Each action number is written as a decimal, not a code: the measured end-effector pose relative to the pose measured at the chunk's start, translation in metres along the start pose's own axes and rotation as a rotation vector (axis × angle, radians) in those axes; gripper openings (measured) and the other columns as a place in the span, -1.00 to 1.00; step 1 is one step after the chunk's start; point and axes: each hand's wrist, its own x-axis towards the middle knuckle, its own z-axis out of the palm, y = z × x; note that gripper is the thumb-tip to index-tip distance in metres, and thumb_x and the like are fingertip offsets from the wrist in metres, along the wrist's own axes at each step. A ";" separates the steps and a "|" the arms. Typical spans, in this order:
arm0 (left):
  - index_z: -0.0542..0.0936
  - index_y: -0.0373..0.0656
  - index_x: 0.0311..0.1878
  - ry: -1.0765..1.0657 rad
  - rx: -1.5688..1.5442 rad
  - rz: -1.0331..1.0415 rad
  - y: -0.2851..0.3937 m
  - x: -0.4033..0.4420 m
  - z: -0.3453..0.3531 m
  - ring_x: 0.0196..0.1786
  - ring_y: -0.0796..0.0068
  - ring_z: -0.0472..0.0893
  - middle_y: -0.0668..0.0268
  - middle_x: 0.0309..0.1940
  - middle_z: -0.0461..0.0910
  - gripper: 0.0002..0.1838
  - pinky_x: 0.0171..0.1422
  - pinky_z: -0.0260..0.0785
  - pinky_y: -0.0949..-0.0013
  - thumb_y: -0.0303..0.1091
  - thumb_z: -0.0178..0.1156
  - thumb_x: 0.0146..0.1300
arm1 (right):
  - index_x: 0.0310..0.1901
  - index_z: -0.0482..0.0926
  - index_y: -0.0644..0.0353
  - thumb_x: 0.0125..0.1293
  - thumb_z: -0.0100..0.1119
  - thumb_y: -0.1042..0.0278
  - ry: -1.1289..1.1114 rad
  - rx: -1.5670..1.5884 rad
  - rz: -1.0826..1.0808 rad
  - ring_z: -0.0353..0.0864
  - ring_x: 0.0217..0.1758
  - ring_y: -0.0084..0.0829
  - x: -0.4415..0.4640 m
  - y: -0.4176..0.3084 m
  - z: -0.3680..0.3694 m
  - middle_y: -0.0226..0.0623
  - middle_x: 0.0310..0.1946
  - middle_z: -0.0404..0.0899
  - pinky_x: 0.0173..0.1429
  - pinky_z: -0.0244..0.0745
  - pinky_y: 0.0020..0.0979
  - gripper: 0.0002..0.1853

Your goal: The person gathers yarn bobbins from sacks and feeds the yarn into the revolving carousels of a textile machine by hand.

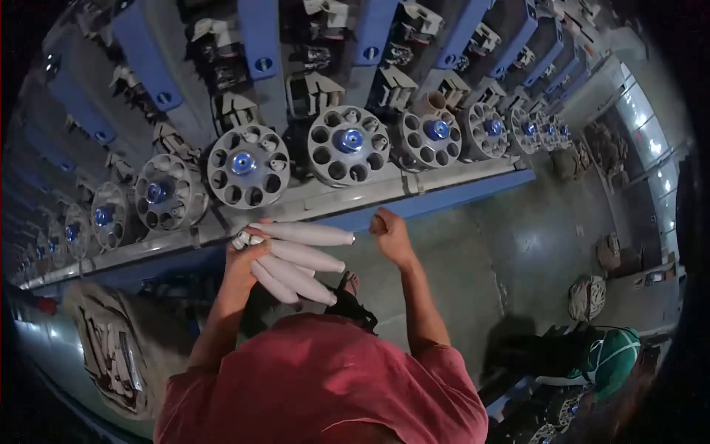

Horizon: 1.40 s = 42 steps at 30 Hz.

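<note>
My left hand (pixel 244 259) is closed around the ends of several yarn bobbins (pixel 307 257), long tapered cones wound with pale yarn. They fan out to the right, their far tips pointing toward my other hand. My right hand (pixel 390 235) is apart from them, just below the machine's blue rail, with its fingers curled in. Whatever those fingers may hold is hidden. Nearest above both hands are round bobbin magazines with blue hubs: one magazine (pixel 248 194) above my left hand, another magazine (pixel 347 176) further right. Some of their round pockets have bobbin ends in them.
The machine row curves away on both sides, with more magazines (pixel 171 211) and a blue rail (pixel 451 194) along its front. A large cloth sack (pixel 151 333) holding bobbins stands at lower left. A person in green (pixel 615 362) is at lower right, near further sacks (pixel 588 297).
</note>
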 end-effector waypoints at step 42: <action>0.59 -0.23 -0.31 -0.110 0.638 0.247 -0.263 0.314 0.421 0.11 0.36 0.52 0.27 -0.06 0.54 -0.74 0.18 0.33 0.31 -0.62 0.40 -0.12 | -0.28 0.61 0.26 0.07 0.20 0.12 -0.058 -0.718 0.197 0.65 -0.22 -0.01 0.290 0.303 -0.288 0.03 -0.36 0.64 -0.17 0.54 -0.10 -0.66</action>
